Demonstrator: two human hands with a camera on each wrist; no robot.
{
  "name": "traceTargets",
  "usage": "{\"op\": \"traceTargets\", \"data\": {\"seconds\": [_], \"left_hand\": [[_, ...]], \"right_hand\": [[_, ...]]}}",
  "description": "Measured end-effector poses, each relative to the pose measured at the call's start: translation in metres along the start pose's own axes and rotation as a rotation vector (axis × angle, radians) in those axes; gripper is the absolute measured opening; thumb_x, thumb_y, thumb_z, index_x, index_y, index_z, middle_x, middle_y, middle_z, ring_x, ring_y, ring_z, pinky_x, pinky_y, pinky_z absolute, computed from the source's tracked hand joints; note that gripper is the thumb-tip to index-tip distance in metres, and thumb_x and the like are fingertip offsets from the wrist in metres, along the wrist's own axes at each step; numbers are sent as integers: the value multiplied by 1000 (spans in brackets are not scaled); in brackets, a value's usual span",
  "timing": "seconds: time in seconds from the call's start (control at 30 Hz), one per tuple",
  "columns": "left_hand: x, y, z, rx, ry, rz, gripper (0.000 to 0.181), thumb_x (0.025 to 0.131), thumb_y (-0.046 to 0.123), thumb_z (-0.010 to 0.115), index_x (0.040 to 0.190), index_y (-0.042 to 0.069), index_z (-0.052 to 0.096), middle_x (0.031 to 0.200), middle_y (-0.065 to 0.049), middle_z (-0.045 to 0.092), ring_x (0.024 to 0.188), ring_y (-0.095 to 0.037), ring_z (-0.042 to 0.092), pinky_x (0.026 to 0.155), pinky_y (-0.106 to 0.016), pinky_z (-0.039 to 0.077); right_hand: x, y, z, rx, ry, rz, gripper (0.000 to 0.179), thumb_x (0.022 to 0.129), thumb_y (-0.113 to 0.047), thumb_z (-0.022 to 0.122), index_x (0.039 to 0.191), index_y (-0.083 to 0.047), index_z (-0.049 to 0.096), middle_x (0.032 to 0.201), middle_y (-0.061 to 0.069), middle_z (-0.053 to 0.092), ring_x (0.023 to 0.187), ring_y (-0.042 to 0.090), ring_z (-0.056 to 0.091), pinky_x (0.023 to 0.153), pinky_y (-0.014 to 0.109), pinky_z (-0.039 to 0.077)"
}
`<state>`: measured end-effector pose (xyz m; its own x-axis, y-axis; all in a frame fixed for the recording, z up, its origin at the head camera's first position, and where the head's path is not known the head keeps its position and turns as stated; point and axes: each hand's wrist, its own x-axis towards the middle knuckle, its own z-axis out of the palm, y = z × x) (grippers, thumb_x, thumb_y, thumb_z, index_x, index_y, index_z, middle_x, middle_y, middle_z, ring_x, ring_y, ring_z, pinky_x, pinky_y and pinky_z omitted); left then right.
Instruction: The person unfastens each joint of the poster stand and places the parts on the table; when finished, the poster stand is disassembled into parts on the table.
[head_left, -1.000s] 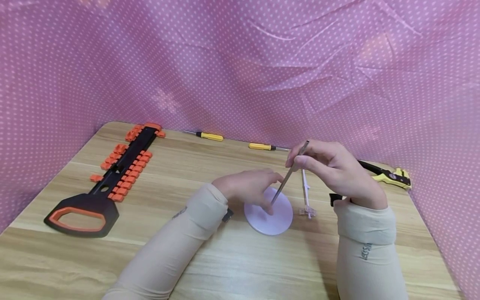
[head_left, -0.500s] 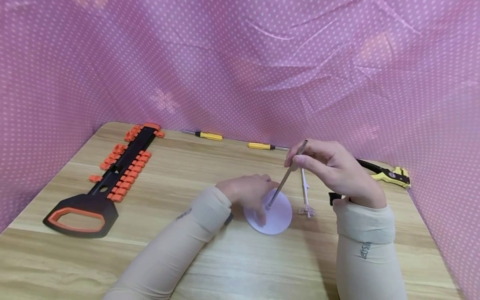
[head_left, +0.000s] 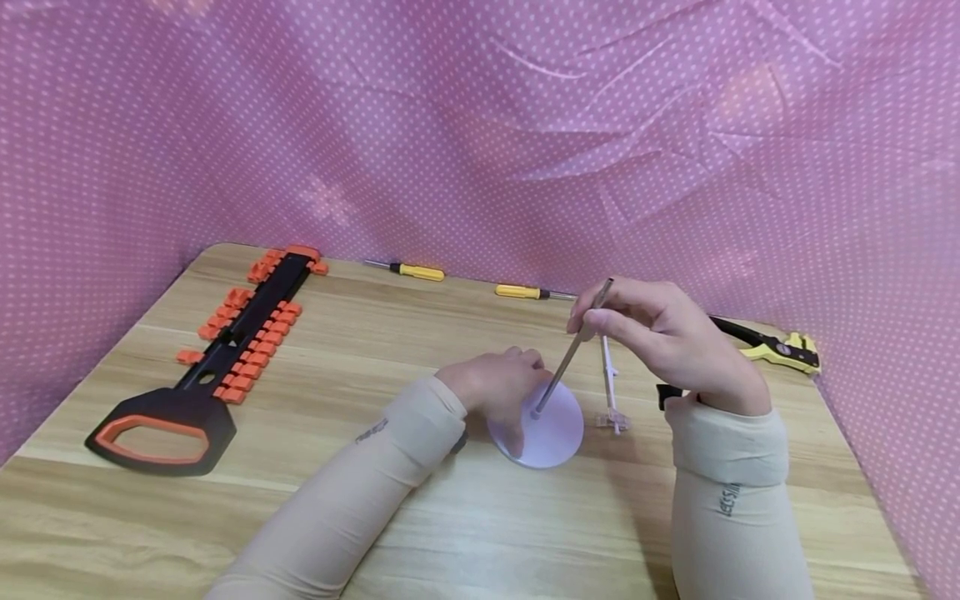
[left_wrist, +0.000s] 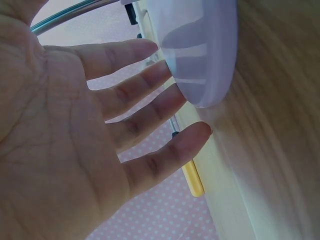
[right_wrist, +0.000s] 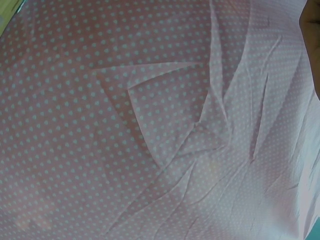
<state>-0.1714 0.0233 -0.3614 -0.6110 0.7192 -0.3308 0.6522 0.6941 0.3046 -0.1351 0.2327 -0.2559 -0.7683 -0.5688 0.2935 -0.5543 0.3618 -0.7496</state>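
A round white disc-shaped base lies flat on the table, and a thin metal rod meets it at a small raised spot near the middle. My right hand pinches the rod near its top end, tilting it to the right. Beside the base's left side is my left hand, its thumb over the near left rim. In the left wrist view its fingers are mostly straight, some reaching the edge of the base. The right wrist view shows mainly curtain, with a bit of skin at the edge.
A slim white stick with a clear plastic piece lies right of the base. Black-and-yellow pliers, a small black item, two yellow-handled screwdrivers and a black-orange rack lie around. Pink dotted curtain encloses the table.
My left thumb has drawn back from the middle of the base to its left rim. The rod's lower end has shifted slightly left, onto the raised spot; my right hand is nearly still.
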Motion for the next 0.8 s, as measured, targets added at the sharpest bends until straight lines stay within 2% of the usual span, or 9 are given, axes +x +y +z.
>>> {"op": "traceTargets", "data": {"seconds": [0.27,0.53,0.8], "left_hand": [[1,3,3,46,8,-12,111,65,37,102,159,16,48,158,-3,47,135,-20,49,110,-37,53],[0,4,3,80,6,-13,110,65,39,102,158,16,49,158,-3,47,135,-20,49,109,-35,53],[-1,4,3,88,12,-16,109,64,39,103,157,16,50,157,-3,47,135,-20,49,111,-36,52]], "right_hand": [[-1,0,1,-2,2,-16,20,106,1,59,111,-9,75,105,4,75,95,16,72,88,24,59],[-1,2,3,28,12,-35,17,105,4,59,109,-3,74,105,3,75,95,15,72,89,24,60],[-1,2,3,7,30,-48,16,105,5,59,107,-1,74,104,0,74,93,15,71,88,25,60]]}}
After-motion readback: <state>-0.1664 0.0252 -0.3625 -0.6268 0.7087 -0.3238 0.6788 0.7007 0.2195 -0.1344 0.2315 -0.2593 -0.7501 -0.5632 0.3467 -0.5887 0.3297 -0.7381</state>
